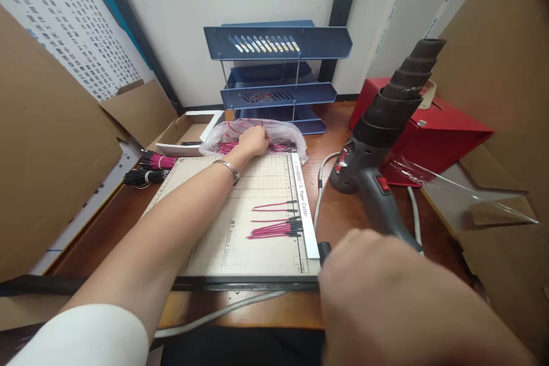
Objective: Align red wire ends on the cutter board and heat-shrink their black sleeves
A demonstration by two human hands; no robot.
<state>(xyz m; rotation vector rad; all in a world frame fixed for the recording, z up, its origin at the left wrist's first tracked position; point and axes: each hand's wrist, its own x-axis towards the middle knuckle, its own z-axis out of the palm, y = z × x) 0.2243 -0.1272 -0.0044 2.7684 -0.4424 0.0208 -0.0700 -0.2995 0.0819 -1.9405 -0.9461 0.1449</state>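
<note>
My left hand (254,141) reaches far forward into a clear plastic bag (281,132) of pink wires, its fingers curled in the wires. My right hand (377,291) is close to the camera, closed round the handle of a dark heat gun (386,120) whose stepped nozzle points up and away. On the paper cutter board (223,229) several pink wires with black ends (278,227) lie against the white ruler strip (303,206).
Bundles of pink and black wires (150,167) lie left of the board beside an open cardboard box (189,128). A blue three-tier tray rack (277,74) stands at the back. A red box (433,126) and cardboard panels close the right side. A grey cable (319,194) runs along the desk.
</note>
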